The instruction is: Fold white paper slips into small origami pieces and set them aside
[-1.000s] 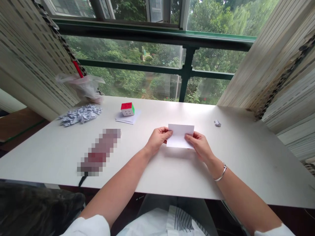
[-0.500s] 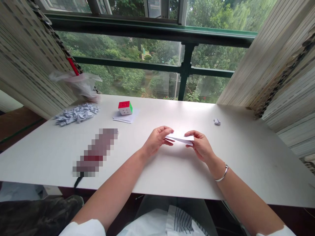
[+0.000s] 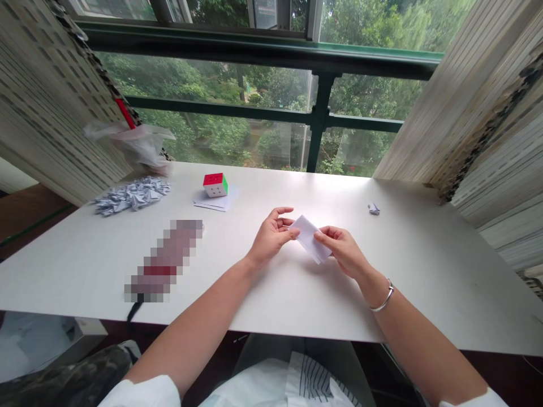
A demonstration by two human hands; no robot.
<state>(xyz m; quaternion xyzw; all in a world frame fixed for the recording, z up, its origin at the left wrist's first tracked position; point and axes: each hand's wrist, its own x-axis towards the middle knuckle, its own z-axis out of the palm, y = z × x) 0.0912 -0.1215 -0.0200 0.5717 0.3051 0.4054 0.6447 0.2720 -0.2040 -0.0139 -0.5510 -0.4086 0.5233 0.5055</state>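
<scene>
A folded sheet of white paper (image 3: pixel 311 240) is held up above the table between both hands, its broad face turned toward me. My left hand (image 3: pixel 271 234) pinches its upper left side with the thumb in front; the index finger sticks out past it. My right hand (image 3: pixel 344 249) grips the right side, thumb on the front face and fingers behind, partly hidden by the paper. A silver bangle (image 3: pixel 384 297) circles the right wrist.
On the white table (image 3: pixel 424 271) are a heap of folded paper pieces (image 3: pixel 131 196), a cube puzzle (image 3: pixel 215 185) on paper sheets (image 3: pixel 220 202), a blurred-out object (image 3: pixel 165 260) and a small folded piece (image 3: pixel 374 209). A plastic bag (image 3: pixel 139 144) stands by the curtain.
The folded paper has turned from nearly edge-on to showing its broad face, tilted diagonally. My left fingers have lifted and spread slightly; the right hand has stayed about in place.
</scene>
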